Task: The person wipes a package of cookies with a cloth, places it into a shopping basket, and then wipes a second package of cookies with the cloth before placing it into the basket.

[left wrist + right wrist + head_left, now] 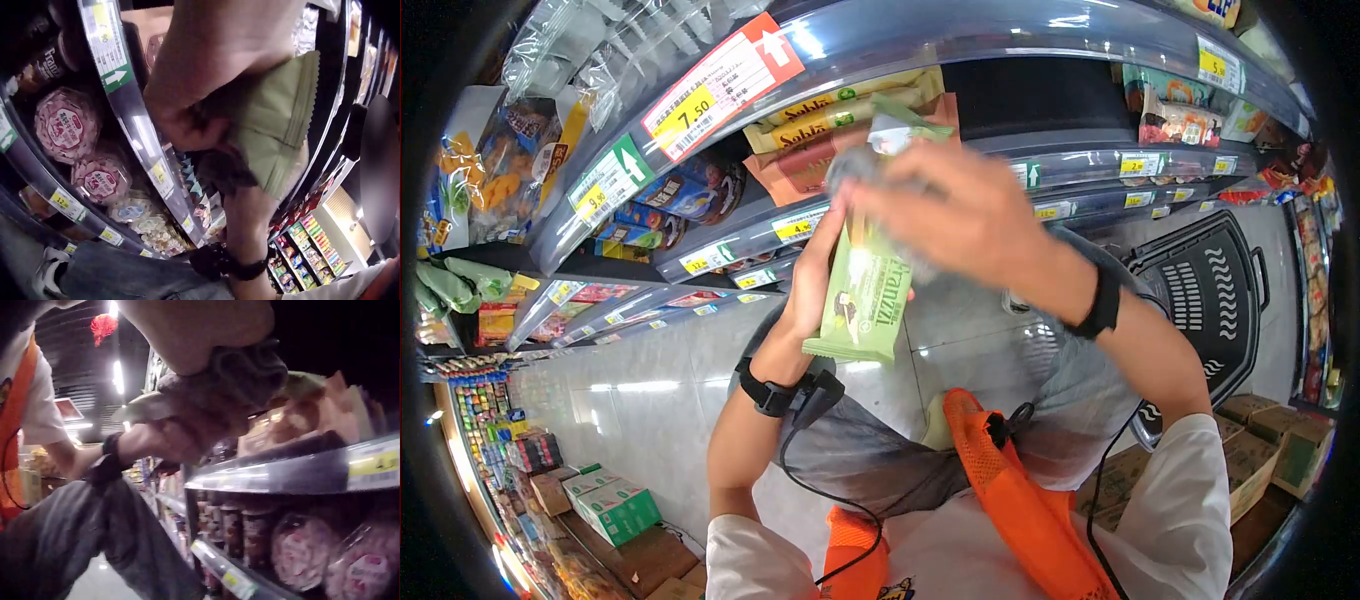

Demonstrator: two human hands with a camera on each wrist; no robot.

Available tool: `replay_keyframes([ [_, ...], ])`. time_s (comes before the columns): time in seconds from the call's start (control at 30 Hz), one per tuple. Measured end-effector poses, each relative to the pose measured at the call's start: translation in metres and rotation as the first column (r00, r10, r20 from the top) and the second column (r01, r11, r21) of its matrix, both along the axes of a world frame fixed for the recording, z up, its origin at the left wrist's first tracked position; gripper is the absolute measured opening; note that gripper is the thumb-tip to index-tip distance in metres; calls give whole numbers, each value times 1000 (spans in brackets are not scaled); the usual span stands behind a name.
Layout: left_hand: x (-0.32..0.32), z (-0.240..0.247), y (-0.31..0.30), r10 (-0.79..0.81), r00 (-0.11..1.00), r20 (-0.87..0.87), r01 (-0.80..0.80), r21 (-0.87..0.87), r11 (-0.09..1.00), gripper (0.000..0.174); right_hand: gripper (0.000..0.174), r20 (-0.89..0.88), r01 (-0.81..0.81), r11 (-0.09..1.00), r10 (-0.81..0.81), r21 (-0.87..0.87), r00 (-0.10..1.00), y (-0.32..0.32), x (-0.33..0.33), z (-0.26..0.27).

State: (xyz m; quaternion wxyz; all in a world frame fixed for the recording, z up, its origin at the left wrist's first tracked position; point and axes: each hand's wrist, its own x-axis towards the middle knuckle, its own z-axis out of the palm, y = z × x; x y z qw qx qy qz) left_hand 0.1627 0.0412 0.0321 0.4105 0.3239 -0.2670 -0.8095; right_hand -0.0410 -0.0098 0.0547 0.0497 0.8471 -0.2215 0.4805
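Observation:
In the head view my left hand (812, 280) holds a pale green Franzzi snack packet (862, 305) upright, its printed front toward me. Crossing over the packet's upper part, my right hand (970, 215) is blurred and grips a grey cloth (855, 168). The right wrist view shows the bunched cloth (250, 372) under the right hand's fingers. Seen from the left wrist, the packet's plain green back (272, 112) and crimped end face the camera, with the cloth dark beside it.
Curved shelf edges with price tags (690, 120) run close in front. Yellow packs (840, 110) and a brownish-pink pack (790, 165) lie on the shelf behind the hands. A black basket (1200, 310) stands on the floor at right; cartons (610, 505) sit at lower left.

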Motion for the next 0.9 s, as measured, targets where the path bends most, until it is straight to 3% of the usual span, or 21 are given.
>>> replay_keyframes([
  [0.07,2,-11,-4,118,993,14,-118,33,992,66,32,16,-135,991,136,-7,991,31,17,-2],
  [0.1,-7,10,-2,143,984,-110,-131,108,986,62,30,13,-200,980,199,18,980,46,23,-2],
  [0.13,-21,33,5,255,965,67,-261,96,961,58,30,-10,-246,969,246,-6,969,55,27,-2],
  [0.2,-15,33,7,162,979,-127,-147,118,982,56,30,-61,-335,941,332,-51,941,66,33,-3],
  [0.23,-14,33,6,176,980,-87,-168,94,981,56,30,-127,-330,941,319,-76,939,64,30,-1],
  [0.3,-13,30,4,211,978,-10,-210,46,977,55,35,-73,-290,952,284,-92,956,52,29,0],
  [0.4,2,11,4,131,988,-85,-139,-89,986,56,34,-14,-176,981,175,-79,984,19,19,2],
  [0.43,-1,16,11,239,971,25,-240,42,970,55,33,-3,-113,990,113,-84,994,5,12,5],
  [0.53,3,11,-1,55,974,-222,-48,35,998,53,36,-28,149,984,-147,101,989,-16,-8,13],
  [0.63,-5,14,1,122,990,-69,-119,54,991,53,34,47,256,963,-261,80,964,-23,-9,3],
  [0.67,-6,14,0,134,991,-25,-133,48,990,53,35,31,226,970,-229,90,973,-17,-7,1],
  [0.77,7,-2,-4,69,959,-276,-39,114,993,52,38,17,75,995,-77,66,997,23,18,0],
  [0.83,-10,23,3,232,969,90,-232,-7,973,50,37,5,-59,998,59,6,998,48,33,-3],
  [0.9,0,17,-2,126,985,-118,-124,25,992,52,34,-37,-149,989,148,-17,988,67,40,-4],
])
